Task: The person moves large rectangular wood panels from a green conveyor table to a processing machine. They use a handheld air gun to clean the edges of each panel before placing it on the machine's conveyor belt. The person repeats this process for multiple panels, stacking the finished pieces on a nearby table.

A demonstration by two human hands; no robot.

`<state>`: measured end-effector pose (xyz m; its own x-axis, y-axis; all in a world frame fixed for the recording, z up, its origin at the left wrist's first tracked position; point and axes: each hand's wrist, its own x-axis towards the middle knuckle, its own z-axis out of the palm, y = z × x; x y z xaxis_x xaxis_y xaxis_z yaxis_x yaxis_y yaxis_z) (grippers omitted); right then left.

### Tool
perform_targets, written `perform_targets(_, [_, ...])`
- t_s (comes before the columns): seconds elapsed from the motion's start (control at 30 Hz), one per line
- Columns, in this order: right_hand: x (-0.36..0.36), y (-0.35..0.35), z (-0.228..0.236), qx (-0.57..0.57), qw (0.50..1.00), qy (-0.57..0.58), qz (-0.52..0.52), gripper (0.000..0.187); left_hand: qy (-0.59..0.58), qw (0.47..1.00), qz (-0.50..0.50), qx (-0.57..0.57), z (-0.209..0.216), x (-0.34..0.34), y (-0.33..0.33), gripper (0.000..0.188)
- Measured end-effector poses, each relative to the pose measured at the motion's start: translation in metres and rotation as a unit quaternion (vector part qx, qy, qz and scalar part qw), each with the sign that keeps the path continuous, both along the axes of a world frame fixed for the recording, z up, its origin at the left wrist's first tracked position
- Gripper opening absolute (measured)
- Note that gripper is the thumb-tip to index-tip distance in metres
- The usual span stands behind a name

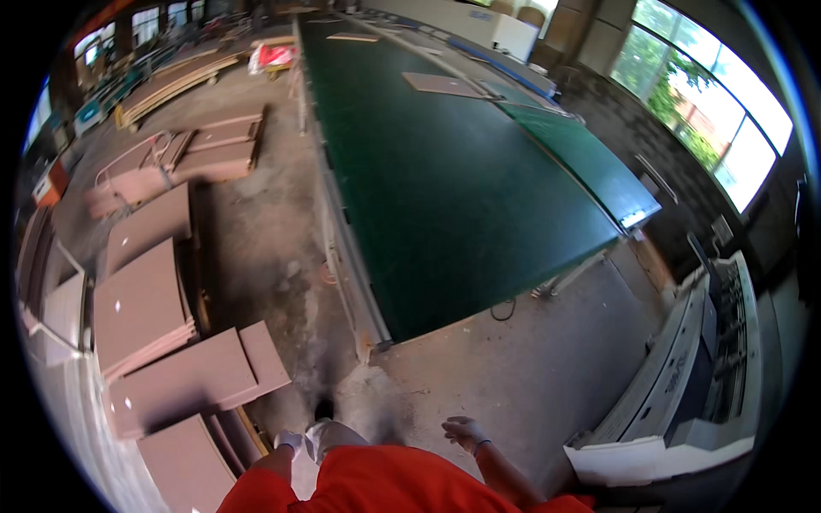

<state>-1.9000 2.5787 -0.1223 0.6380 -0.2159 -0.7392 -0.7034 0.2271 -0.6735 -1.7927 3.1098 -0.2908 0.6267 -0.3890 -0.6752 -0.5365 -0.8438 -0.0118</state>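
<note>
Head: left hand near boards

From my remote station I saw the long, flat green table ahead of the right hand, with a thin rectangular pinkish-brown board lying on its far part. The long white-and-gray machine stood to that hand's right. Rectangular pinkish-brown panel stacks ran forward, left of the left hand; gray concrete floor lay between them and the table.

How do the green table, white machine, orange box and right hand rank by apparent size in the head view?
1. Green table
2. White machine
3. Orange box and right hand: look alike in size, not ranked
</note>
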Motion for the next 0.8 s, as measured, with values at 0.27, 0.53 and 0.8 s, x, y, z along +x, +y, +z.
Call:
perform_targets(0.27, [-0.071,-0.25,0.053,0.001,0.935,-0.159,-0.316,0.038,0.156,0.928,0.118,-0.318,0.017,0.064,-0.407,0.049])
perform_targets(0.53, [-0.2,-0.502,0.033,-0.278,0.858,-0.106,-0.419,0.009,0.231,0.946,0.035,-0.226,0.054,0.096,-0.72,0.043])
perform_targets(0.8, [-0.341,-0.516,-0.076,-0.19,0.849,0.387,-0.304,0.029,0.319,0.939,-0.092,-0.089,0.013,0.182,-0.958,0.031])
